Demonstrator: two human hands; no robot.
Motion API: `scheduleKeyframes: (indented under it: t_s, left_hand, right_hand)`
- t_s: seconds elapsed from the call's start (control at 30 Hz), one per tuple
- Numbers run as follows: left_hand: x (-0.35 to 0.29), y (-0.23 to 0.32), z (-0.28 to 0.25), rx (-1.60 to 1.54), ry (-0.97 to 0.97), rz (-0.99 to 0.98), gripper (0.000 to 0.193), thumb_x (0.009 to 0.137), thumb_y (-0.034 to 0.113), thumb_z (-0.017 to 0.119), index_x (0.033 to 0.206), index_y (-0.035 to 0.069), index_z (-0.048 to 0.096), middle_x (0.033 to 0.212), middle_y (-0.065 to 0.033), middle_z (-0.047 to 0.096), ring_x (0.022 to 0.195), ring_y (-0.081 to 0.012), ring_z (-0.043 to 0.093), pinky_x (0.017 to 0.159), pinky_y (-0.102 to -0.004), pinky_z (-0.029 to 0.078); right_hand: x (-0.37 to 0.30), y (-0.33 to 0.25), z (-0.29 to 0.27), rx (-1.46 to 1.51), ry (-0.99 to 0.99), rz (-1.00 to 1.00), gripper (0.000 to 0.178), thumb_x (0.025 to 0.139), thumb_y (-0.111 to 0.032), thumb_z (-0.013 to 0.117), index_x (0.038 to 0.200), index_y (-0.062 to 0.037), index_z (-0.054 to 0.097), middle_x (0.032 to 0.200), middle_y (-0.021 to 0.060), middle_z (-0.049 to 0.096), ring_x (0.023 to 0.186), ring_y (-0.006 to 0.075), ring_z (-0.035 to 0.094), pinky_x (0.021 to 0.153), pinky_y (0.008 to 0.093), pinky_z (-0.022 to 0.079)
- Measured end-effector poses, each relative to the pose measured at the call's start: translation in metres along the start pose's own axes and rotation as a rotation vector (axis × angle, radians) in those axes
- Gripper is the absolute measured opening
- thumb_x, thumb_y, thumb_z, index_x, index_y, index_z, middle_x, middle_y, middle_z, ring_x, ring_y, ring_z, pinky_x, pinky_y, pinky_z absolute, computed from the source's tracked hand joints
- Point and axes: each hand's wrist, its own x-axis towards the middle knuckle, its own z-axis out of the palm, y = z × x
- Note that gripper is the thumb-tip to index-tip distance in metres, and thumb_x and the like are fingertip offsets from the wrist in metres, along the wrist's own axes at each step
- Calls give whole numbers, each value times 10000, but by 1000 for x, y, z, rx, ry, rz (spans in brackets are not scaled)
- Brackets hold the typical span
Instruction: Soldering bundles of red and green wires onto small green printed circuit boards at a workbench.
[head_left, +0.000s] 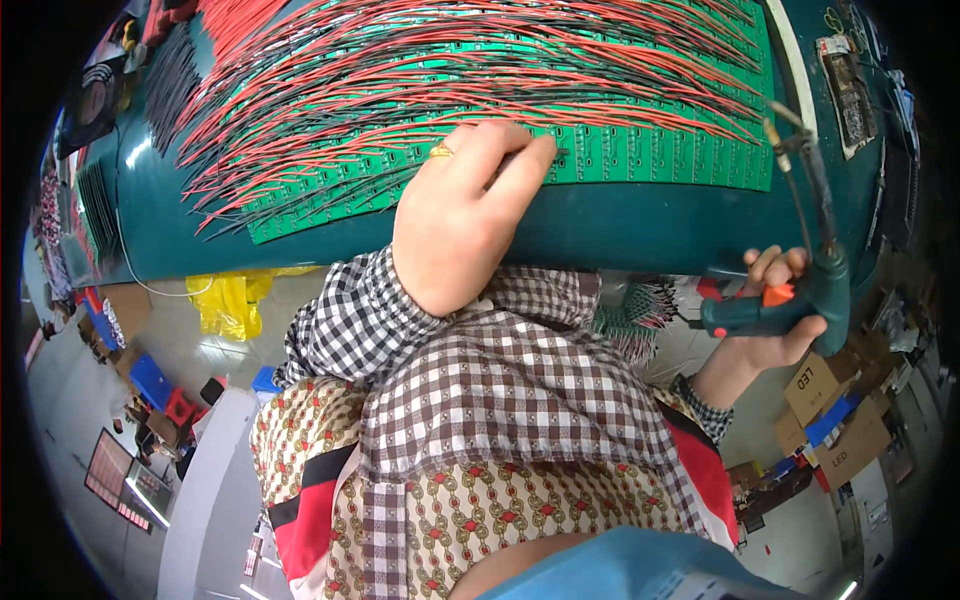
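Note:
A wide panel of green circuit boards [650,160] lies on the table, with rows of red and black wires [400,105] running across it. My left hand [460,215] rests over its near edge, thumb and forefinger closed in a pinch. A dark wire end shows at those fingertips, and loose black wires [350,192] run out to the left from under the hand. Off to the right, my right hand [775,347] grips a green soldering gun [740,317] with an orange trigger. Its long metal tip [818,185] points up toward the panel's right edge, apart from the boards.
The dark green table [330,245] ends just in front of me. Bundles of black wires [172,90] and red wires [235,25] lie at the far left. A yellow plastic bag [230,305] hangs below the table edge. Cardboard boxes [855,440] stand on the right.

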Motion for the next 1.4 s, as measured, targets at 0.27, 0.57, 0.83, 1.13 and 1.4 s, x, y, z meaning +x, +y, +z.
scheduleKeyframes:
  t_s: [0.27,0.57,0.83,1.13,1.4]
  left_hand:
    - [-4,-1,10,7,19,50,306,657,-6,627,960,33,646,884,-68,600,757,-219,593,630,-311,496]
    - [-3,3,5,-23,9,41,310,646,-13,636,951,39,649,872,-64,603,730,-216,597,612,-303,494]
    - [-1,1,8,-9,2,46,303,628,61,622,930,67,641,878,-32,579,756,-187,579,610,-283,487]
    - [1,1,10,-1,-4,24,274,626,52,628,899,72,637,854,-34,568,733,-196,572,614,-293,489]
    - [2,2,10,-6,10,14,272,626,44,624,895,75,631,855,-33,560,715,-201,564,593,-298,486]
  right_hand:
    - [-31,1,24,-170,7,86,741,829,-581,538,1189,63,474,943,108,558,827,236,523,856,445,431]
    - [-43,-10,41,-230,45,176,751,810,-525,589,1208,96,446,953,164,580,919,313,590,818,459,503]
    - [-46,-16,49,-328,64,313,767,801,-496,603,1230,113,423,957,177,585,869,292,621,715,389,562]
    - [-44,-26,62,-304,13,458,659,756,-477,706,1097,61,537,995,138,584,959,258,581,838,381,490]
    - [-42,-26,63,-338,-20,554,581,749,-467,723,1021,17,552,936,96,560,923,228,562,862,391,466]
